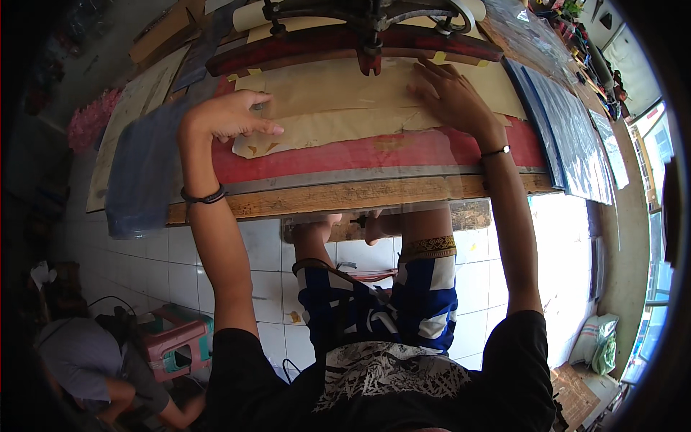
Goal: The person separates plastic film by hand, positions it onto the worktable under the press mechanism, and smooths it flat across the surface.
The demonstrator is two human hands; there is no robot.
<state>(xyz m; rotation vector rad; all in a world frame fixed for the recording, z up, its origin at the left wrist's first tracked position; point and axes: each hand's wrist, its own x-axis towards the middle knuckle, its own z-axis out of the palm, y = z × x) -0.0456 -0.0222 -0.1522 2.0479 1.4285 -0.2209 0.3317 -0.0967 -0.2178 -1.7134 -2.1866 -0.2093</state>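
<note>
A tan sheet (338, 93) with a torn near edge lies on the red bed (309, 160) of a press. My left hand (229, 119) is over the left end of this sheet, its thumb and forefinger stretched out and apart; the other fingers are curled under and partly hidden. My right hand (452, 99) rests on the right part of the sheet, fingers extended. Just beyond both hands, the long red bar (302, 52) of the press spans the sheet, with bits of yellow tape along it. Clear plastic film seems to cover the near part of the bed.
A wooden edge (324, 198) runs along the front. Bluish clear plastic (140, 173) hangs over the left side; plastic sheets (568, 137) lie on the right. On the tiled floor, a pink and green stool (173, 342) stands near another person (86, 360) at lower left.
</note>
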